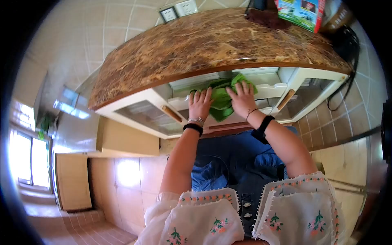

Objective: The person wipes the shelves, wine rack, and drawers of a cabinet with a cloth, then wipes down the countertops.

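A crumpled green cloth (221,100) lies over the front of the open middle part of a white cabinet (143,94), below a brown marbled countertop (212,43). My left hand (199,103) rests at the cloth's left edge, fingers spread and pointing up toward the counter. On the cloth's right side lies my right hand (243,98), its fingers apart on the fabric. Between the two hands the cloth hangs down over the drawer front. Both palms face down.
Glass-panelled doors with wooden handles (172,114) flank the opening. A colourful bag (302,13) and a black cable (345,87) are at the back right. Wall sockets (169,14) sit above the counter. A window (30,157) is at the far left.
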### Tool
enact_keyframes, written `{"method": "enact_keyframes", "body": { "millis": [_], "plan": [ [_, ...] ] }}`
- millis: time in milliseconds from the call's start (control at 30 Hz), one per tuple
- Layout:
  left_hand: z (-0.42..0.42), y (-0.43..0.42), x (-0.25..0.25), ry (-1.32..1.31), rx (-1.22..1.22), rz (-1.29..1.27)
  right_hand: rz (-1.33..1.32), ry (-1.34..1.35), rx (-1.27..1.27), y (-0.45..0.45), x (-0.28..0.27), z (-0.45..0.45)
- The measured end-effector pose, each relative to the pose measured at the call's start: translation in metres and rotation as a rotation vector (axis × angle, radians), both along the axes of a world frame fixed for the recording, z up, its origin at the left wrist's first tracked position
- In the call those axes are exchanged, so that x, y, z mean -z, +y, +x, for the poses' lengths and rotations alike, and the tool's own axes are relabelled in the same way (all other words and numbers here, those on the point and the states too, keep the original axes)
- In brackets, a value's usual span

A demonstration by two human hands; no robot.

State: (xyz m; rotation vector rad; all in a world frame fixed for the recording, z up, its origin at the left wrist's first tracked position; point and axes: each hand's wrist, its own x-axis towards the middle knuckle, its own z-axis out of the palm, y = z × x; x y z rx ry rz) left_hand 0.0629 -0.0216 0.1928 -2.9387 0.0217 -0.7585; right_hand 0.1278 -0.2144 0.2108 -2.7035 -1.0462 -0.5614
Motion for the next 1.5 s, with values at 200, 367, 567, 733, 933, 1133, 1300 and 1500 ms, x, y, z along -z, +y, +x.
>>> {"method": "enact_keyframes", "body": {
  "millis": [200, 367, 567, 733, 933, 1133, 1300, 1500],
  "plan": [
    [-0.010, 0.050, 0.014, 0.007, -0.105, 0.032, 0.002, 0.131, -0.073, 0.034, -0.013, -0.013],
    [-0.040, 0.045, -0.044, 0.357, -0.322, 0.225, 0.056, 0.115, -0.132, 0.092, -0.002, -0.037],
    [-0.041, 0.061, -0.006, 0.156, -0.289, 0.096, 0.202, -0.017, -0.188, 0.111, 0.011, -0.036],
    [-0.039, 0.051, -0.002, 0.099, -0.292, 0.049, 0.282, -0.086, -0.242, 0.101, 0.022, -0.030],
    [-0.036, 0.028, -0.009, 0.223, -0.354, -0.042, 0.418, -0.114, -0.266, 0.089, 0.027, -0.024],
    [-0.023, 0.010, 0.006, 0.060, -0.139, -0.111, 0.424, -0.029, -0.195, 0.052, 0.035, -0.009],
    [0.004, -0.028, 0.004, 0.073, -0.103, -0.048, 0.408, -0.080, -0.164, 0.029, 0.035, 0.001],
    [0.029, -0.066, 0.005, 0.061, -0.010, -0.103, 0.537, -0.156, -0.141, -0.012, 0.033, 0.008]
  ]
}}
